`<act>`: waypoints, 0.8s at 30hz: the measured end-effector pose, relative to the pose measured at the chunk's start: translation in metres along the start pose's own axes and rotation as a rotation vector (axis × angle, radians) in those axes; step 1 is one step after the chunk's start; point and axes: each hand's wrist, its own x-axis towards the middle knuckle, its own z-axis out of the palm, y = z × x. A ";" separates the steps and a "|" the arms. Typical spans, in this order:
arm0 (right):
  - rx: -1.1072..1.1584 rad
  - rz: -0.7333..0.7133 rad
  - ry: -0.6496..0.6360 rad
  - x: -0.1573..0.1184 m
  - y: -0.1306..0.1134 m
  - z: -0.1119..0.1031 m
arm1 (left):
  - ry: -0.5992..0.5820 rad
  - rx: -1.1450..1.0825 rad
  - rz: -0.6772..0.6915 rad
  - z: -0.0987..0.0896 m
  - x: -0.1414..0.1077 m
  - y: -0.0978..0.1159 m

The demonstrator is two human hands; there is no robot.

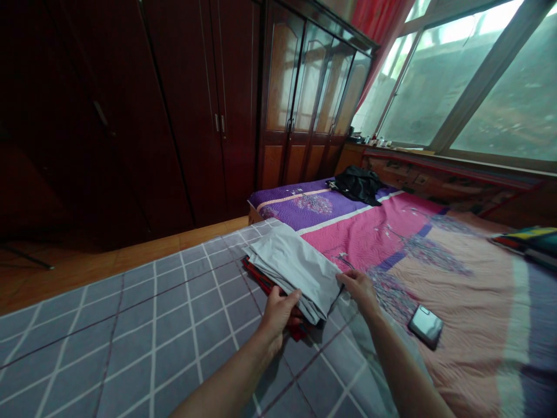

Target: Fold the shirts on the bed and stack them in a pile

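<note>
A folded light-grey garment (296, 261) lies on the grey checked bedding, on top of a red and dark folded cloth (298, 332) that shows along its left and near edges. My left hand (278, 307) grips the near left side of the stack, thumb on top of the grey fabric and fingers underneath. At the right edge, my right hand (357, 285) pinches the grey garment between thumb and fingers. Some of the fingers of both hands are hidden. I cannot tell what kind of garment it is.
Grey checked bedding (174, 325) meets a purple, pink and peach bedspread (348, 226). On the bedspread are a phone (426, 326) to my right, a black garment (357, 184) at the far end and folded cloths (533, 241) at the right edge. Dark wardrobes (200, 116) line the far side.
</note>
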 end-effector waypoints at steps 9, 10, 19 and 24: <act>0.376 0.138 -0.165 -0.002 -0.017 0.017 | 0.127 0.104 -0.008 0.005 0.022 -0.007; 0.396 0.147 -0.170 0.000 -0.018 0.018 | 0.126 0.102 -0.004 0.004 0.022 -0.008; 0.424 0.020 -0.054 0.008 -0.015 -0.007 | 0.130 0.096 0.016 0.004 0.023 -0.010; 0.277 -0.051 -0.080 -0.006 0.009 -0.004 | 0.125 0.121 0.015 0.003 0.020 -0.009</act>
